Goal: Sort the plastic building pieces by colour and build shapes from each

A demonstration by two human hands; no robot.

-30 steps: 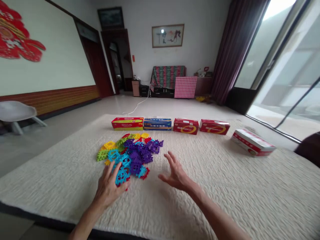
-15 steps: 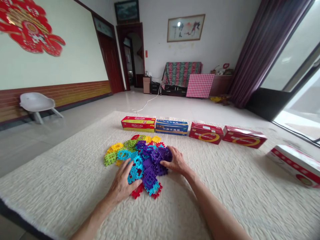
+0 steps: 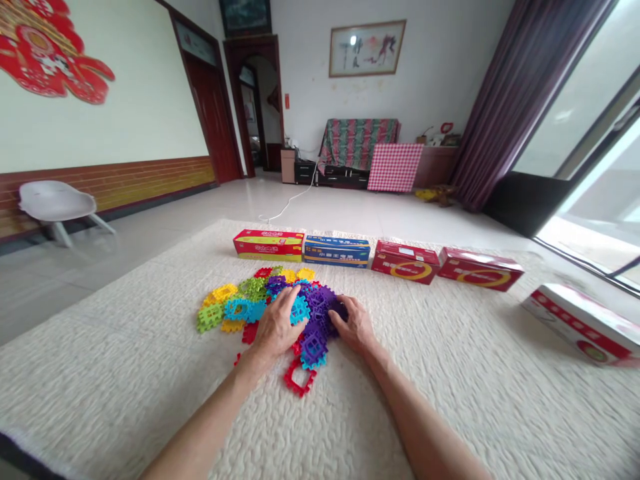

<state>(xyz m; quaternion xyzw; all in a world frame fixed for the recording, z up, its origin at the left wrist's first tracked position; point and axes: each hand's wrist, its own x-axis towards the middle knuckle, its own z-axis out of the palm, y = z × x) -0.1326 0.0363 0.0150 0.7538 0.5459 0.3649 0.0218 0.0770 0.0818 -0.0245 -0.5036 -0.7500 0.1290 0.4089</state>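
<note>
A loose pile of interlocking plastic pieces lies on the quilted mat, with purple pieces on the right, light blue pieces in the middle and green pieces on the left. My left hand reaches over the pile, fingers apart, touching a light blue piece between thumb and fingers. At the pile's right edge, my right hand rests against the purple pieces with thumb and fingers spread. A red frame-shaped piece lies at the near edge.
Behind the pile stand a red-yellow box, a blue box and two dark red boxes. A white-red box sits at the right on the cream mat. A white chair stands far left.
My left hand has moved right and slightly up across the pile. Light blue pieces near it have shifted, and a red piece at the near edge is more exposed. The view has turned slightly.
</note>
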